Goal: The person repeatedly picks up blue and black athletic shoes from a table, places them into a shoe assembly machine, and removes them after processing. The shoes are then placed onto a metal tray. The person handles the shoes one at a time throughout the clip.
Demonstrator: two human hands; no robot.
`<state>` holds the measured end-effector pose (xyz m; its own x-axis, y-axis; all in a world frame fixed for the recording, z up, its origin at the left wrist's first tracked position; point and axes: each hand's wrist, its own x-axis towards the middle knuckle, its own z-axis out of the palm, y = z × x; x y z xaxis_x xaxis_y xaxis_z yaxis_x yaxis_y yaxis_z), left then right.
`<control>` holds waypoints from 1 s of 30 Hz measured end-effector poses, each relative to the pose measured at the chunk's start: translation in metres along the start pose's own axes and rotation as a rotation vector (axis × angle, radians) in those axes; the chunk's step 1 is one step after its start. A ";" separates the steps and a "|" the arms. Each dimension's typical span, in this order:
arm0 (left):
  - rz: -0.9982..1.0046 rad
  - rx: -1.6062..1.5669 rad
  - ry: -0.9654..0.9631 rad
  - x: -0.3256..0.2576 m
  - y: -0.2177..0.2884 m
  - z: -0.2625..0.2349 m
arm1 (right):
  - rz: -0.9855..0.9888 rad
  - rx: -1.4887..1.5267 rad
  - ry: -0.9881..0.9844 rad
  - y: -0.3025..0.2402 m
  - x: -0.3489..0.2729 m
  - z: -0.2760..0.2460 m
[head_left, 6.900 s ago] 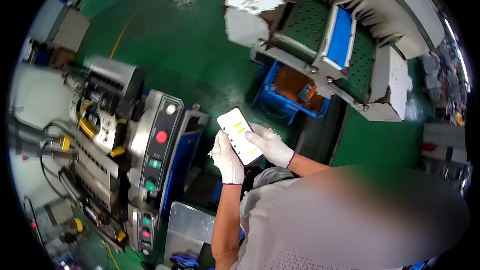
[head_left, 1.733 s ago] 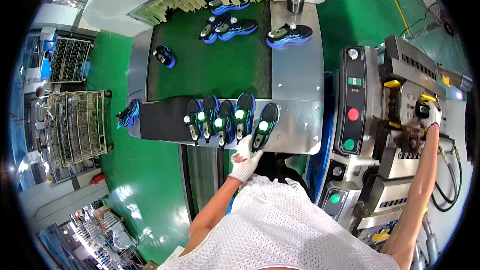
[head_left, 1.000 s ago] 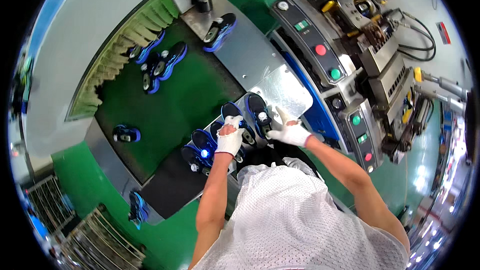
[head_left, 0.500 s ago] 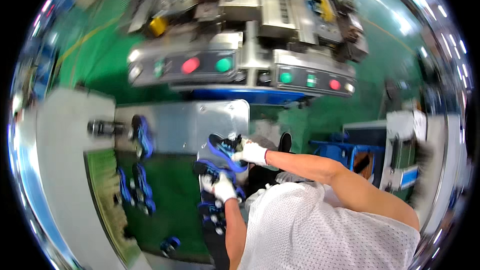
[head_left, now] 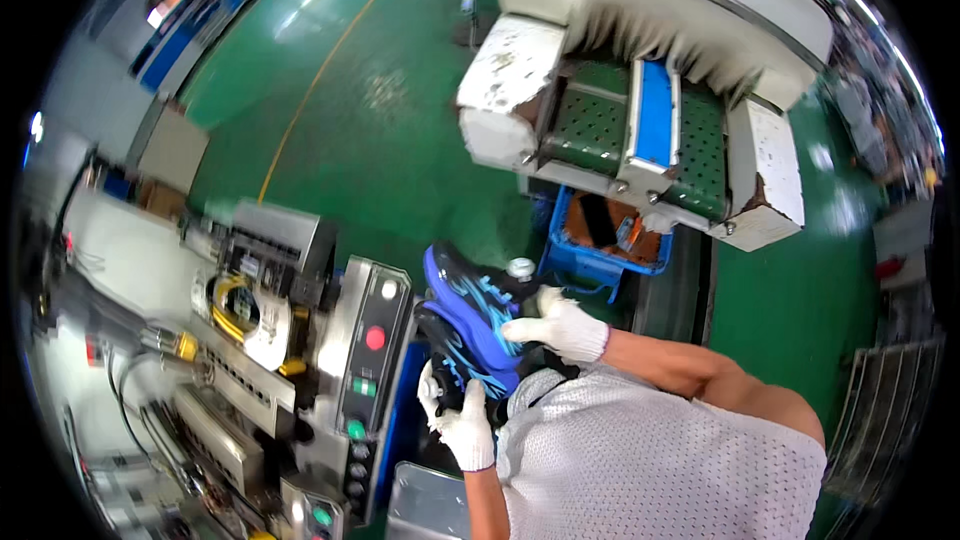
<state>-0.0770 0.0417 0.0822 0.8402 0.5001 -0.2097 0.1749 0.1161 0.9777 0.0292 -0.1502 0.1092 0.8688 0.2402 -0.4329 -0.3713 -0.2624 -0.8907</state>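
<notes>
Your right hand holds the upper shoe, a black one with light blue streaks and a thick purple bottom. The thumb lies along its side and the other fingers go behind it, so the shoe is pinched near the back. Your left hand holds the lower shoe, which looks like the same kind. The fingers there curl round one side near the back and the thumb sits on the other, but you can't see every tip. Both toes point between 10 and 11 o'clock. The upper shoe covers part of the lower one, and it's hard to tell if they touch. A round pale knob sticks out of the upper shoe

As far as it shows, the picking up is done, with one shoe in each hand. Neither shoe is put down yet, and neither is in the machine with the buttons, at 8 o'clock from them. The shiny table is near 7 o'clock. The blue tub is at 2 o'clock, and the green belt with holes is at 1 o'clock, well apart from both shoes
</notes>
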 end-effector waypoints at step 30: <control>-0.228 0.784 -0.314 0.102 -0.080 0.030 | -0.524 -0.243 -0.367 -0.031 0.137 -0.059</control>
<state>0.0101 0.0575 -0.0169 0.8241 0.2634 -0.5014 0.5614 -0.4967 0.6619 0.1794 -0.1646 0.0860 0.7304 0.6830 -0.0099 0.1894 -0.2165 -0.9577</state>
